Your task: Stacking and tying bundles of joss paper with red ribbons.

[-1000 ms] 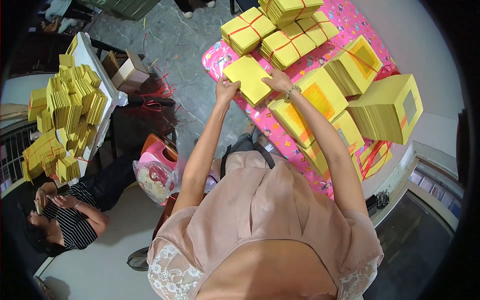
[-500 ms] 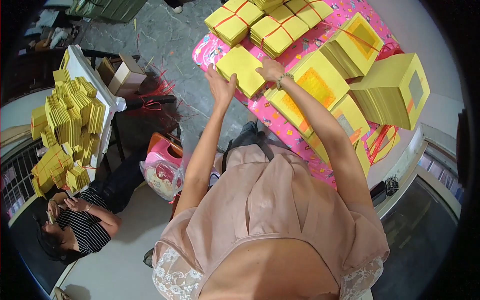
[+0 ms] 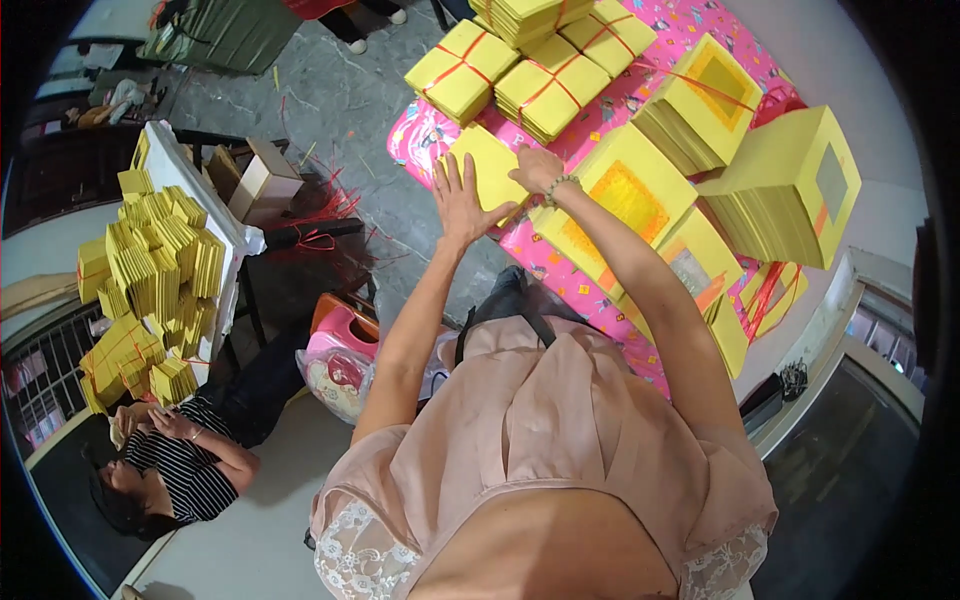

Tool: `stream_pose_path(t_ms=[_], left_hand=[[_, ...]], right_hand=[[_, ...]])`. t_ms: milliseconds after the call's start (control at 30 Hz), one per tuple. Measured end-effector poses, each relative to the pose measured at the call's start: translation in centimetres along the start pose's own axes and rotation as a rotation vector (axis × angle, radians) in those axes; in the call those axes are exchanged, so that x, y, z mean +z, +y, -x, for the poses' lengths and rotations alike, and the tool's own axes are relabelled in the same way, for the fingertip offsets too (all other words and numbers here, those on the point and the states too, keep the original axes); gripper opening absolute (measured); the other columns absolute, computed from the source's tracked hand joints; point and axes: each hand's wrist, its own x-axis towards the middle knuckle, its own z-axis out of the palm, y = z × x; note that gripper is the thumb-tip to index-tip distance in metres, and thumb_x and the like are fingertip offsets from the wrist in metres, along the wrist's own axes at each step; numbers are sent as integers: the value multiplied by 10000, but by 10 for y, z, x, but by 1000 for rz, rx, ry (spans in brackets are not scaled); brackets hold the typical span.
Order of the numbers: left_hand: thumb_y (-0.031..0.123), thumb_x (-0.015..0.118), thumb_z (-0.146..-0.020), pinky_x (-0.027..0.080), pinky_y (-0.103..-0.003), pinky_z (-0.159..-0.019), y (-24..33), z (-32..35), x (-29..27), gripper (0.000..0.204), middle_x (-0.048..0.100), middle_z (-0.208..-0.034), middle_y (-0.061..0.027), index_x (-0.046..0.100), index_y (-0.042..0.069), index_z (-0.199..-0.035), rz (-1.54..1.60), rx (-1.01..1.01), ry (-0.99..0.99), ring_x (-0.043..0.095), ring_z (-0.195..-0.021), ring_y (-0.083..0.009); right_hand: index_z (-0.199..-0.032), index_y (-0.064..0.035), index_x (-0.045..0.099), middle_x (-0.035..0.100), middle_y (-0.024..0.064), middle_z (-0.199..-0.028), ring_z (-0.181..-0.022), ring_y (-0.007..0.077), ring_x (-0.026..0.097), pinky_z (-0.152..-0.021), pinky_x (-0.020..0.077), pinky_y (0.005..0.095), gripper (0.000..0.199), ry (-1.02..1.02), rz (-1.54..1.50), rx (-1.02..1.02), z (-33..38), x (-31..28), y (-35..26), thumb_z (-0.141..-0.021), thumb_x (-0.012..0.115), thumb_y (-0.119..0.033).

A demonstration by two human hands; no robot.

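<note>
A stack of yellow paper [image 3: 486, 158] sits at the near left edge of the pink patterned tabletop [image 3: 527, 240]. My left hand [image 3: 461, 207] lies with fingers spread over its left side and near corner. At the right edge of the same stack, my right hand [image 3: 540, 170], a beaded bracelet on its wrist, has its fingers curled against the paper; the fingertips are partly hidden. Just behind stand yellow paper bundles [image 3: 460, 70] tied crosswise with red string. Close by my right forearm is a larger yellow stack [image 3: 628, 195] with an orange-gold square on top.
More tall yellow stacks [image 3: 775, 185] and red string [image 3: 768, 305] fill the table's right side. On the left, a white table [image 3: 222, 225] bears several yellow bundles, near a seated person in a striped top [image 3: 195, 470]. A pink bag [image 3: 340, 335] and cardboard boxes [image 3: 265, 180] stand between.
My left hand has gone from the stack's left edge to lying spread over it. My right hand stays at the right edge. A standing person's legs have come into view at the top.
</note>
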Motion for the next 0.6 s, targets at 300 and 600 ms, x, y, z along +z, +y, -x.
stream_pose_path(t_ms=[300,600], left_hand=[[791,616,-689,57,-613,-1134,-4,-6,-9,1201,120,-1560,-293,196,23,-1512,-33,26,7,46,-1455,-459],[655,620,-788,113,-621,-1122,10,-14,-44,1006,160,-1536,-307,264,31,-1492,-40,131,131,103,-1430,-480]], right_hand=[[-1067,-20,581,634,170,-993,-938,326,644,-803,514,419,293,479,-437,-403,126,-63,28,-889,634,-246],[-1047,-11,586,596,135,-983,-949,325,593,-824,481,407,312,529,-218,-296,271,3,100,-855,690,-235]])
